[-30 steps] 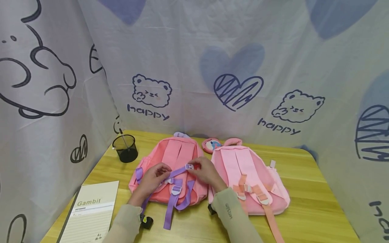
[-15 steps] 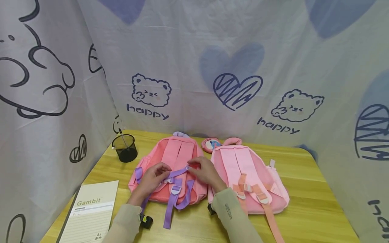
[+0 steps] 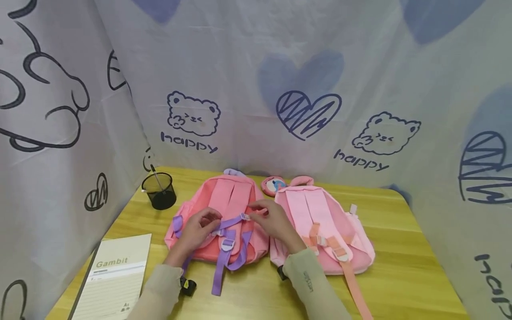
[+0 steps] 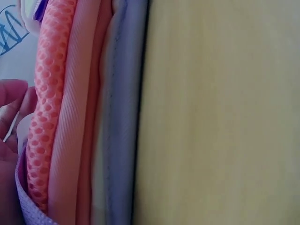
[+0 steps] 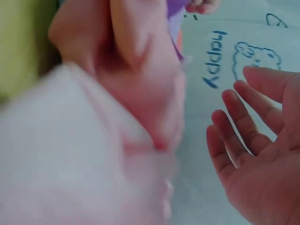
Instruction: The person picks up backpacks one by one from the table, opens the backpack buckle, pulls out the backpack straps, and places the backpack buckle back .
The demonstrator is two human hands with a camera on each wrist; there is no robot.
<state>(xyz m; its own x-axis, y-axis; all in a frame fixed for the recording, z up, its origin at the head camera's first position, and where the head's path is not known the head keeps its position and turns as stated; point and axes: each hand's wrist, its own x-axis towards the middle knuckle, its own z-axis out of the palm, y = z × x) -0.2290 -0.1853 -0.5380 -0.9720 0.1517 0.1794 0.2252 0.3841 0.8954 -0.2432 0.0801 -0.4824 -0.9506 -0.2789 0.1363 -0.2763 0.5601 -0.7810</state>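
A coral-pink backpack (image 3: 256, 242) lies straps-up on the wooden table, with purple webbing straps across its lower half. The left hand (image 3: 200, 226) pinches one purple strap (image 3: 231, 223) between thumb and fingertips. That strap slants up to a pale plastic buckle (image 3: 245, 217). Just right of the buckle is the right hand (image 3: 274, 220); in the right wrist view its fingers (image 5: 239, 122) are extended and apart, holding nothing. The left wrist view shows the backpack's edge close up, with only part of the left hand (image 4: 11, 108) at the margin.
A lighter pink backpack (image 3: 328, 262) with orange straps lies against the first one on the right. Behind stands a round plush charm (image 3: 274, 186). At left are a black mesh pen holder (image 3: 163, 200) and a notebook (image 3: 116, 275). A patterned curtain (image 3: 248, 142) hangs behind.
The right hand's fingers were at the buckle; now they have come off it and moved slightly right. The left hand stays on the strap. The head view has shifted a little.
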